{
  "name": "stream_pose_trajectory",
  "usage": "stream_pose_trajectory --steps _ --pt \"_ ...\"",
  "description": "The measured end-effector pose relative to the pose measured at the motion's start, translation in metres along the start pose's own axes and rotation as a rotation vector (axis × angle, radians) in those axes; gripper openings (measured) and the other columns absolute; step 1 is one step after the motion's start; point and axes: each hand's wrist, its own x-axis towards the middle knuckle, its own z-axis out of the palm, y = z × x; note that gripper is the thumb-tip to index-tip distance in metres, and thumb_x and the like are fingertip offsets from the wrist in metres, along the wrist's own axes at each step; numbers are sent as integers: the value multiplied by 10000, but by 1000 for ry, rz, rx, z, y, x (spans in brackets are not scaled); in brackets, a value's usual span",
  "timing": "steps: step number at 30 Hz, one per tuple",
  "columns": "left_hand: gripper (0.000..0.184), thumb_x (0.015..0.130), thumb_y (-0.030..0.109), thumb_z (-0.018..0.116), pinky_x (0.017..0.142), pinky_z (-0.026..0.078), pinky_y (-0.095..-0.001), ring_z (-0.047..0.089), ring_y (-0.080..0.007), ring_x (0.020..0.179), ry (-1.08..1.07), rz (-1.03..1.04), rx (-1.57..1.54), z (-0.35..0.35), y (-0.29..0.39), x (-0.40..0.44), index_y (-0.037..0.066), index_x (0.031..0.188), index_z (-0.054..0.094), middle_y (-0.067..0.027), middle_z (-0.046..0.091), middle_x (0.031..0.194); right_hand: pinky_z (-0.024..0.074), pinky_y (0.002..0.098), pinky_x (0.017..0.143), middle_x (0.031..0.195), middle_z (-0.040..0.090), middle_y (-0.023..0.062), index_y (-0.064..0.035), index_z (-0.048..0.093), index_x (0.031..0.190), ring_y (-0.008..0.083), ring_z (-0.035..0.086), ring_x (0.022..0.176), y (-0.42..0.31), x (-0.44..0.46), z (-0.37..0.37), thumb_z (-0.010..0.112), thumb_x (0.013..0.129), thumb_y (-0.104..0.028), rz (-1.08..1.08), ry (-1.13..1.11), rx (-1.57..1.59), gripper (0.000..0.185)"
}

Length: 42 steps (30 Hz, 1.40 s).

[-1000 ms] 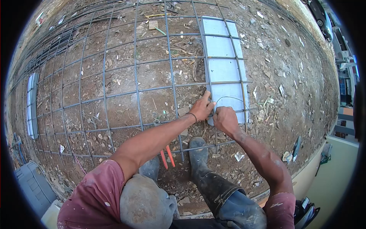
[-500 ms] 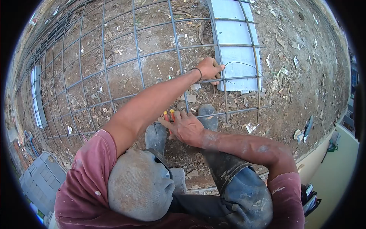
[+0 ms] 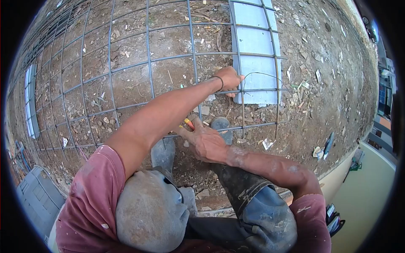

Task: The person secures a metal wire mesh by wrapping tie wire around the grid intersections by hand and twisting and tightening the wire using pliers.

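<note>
My left hand (image 3: 230, 79) is closed, pinching a thin dark tie wire (image 3: 262, 73) at a crossing of the steel bar mesh (image 3: 194, 55). The wire arcs rightward over a pale board (image 3: 257, 40) that lies under the bars. Nearer my body, my right hand (image 3: 209, 142) is wrapped around pliers (image 3: 189, 123) with red-and-yellow handles. Their handle ends poke out past my fingers, while the jaws are hidden. This hand is beside the nearest long bar, below my left forearm.
My boots (image 3: 163, 155) stand at the near edge of the mesh. Another pale board (image 3: 30, 101) lies under its left part. Rubble-strewn soil (image 3: 312, 109) surrounds the bars. A grey plastic case (image 3: 42, 196) is at lower left, and a pale wall (image 3: 365, 185) at right.
The view has shifted slightly. My left hand stays at the same bar crossing with the wire. My right hand has turned a little, and the plier handles now tilt differently between its fingers.
</note>
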Motion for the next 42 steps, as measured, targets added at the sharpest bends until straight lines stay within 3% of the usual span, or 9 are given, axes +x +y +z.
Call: stream_pose_trajectory --steps 5,9,16,21,22,28,35,37,42 --pt "541 1103 378 531 576 646 -345 781 -274 701 -45 -7 88 -4 1 1 -147 1089 659 -252 773 918 563 512 744 997 609 231 12 382 1542 431 676 862 18 -79 -52 642 905 -90 35 198 -202 695" --pt "582 1091 393 552 567 636 -357 762 -263 636 -24 21 -4 -3 -13 10 -155 967 702 -241 772 859 539 500 795 743 657 208 -34 627 1117 405 674 853 48 -131 -110 687 936 -162 770 -27 -87 230" --pt "555 1055 395 624 567 623 -363 751 -263 604 78 63 -81 3 -19 1 -135 921 721 -215 746 770 516 530 633 790 693 159 -72 616 990 391 700 738 71 -109 -174 597 1035 -252 416 102 -807 187" --pt "529 1049 391 634 568 618 -364 748 -266 600 110 103 -110 2 -23 -3 -107 891 722 -179 740 741 565 496 720 992 707 194 -101 563 1397 372 733 796 82 -85 -171 538 1072 -257 720 -151 -945 361" --pt "527 1047 393 636 570 616 -367 746 -265 598 93 109 -71 3 -25 -1 -100 881 722 -170 737 724 588 507 817 1233 649 279 -111 408 1575 415 733 999 76 -74 -175 526 1077 -235 835 -254 -838 527" --pt "558 1045 408 635 609 605 -394 740 -261 593 108 134 -78 5 -28 1 -75 780 723 -180 713 649 522 571 1047 1603 330 341 -125 190 1671 516 516 1372 87 -67 -166 553 1068 -239 904 -250 -823 713" --pt "563 1047 402 634 613 602 -395 733 -272 591 103 137 -64 3 -28 -3 -73 759 722 -186 713 650 468 729 1026 1594 345 309 -97 178 1661 505 486 1401 92 -65 -167 570 1065 -279 816 -229 -876 737" --pt "560 1046 397 636 613 601 -401 727 -273 580 109 142 -88 4 -29 -2 -70 750 721 -183 705 634 560 542 973 1553 357 356 -54 187 1660 514 572 1289 82 -60 -165 608 1006 -97 766 -252 -1044 779" --pt "559 1042 393 645 609 600 -400 723 -274 570 114 149 -71 4 -29 -1 -70 736 717 -180 700 626 557 564 985 1448 479 298 -13 300 1584 473 567 1313 74 -44 -165 589 1030 -184 810 -264 -1038 648"
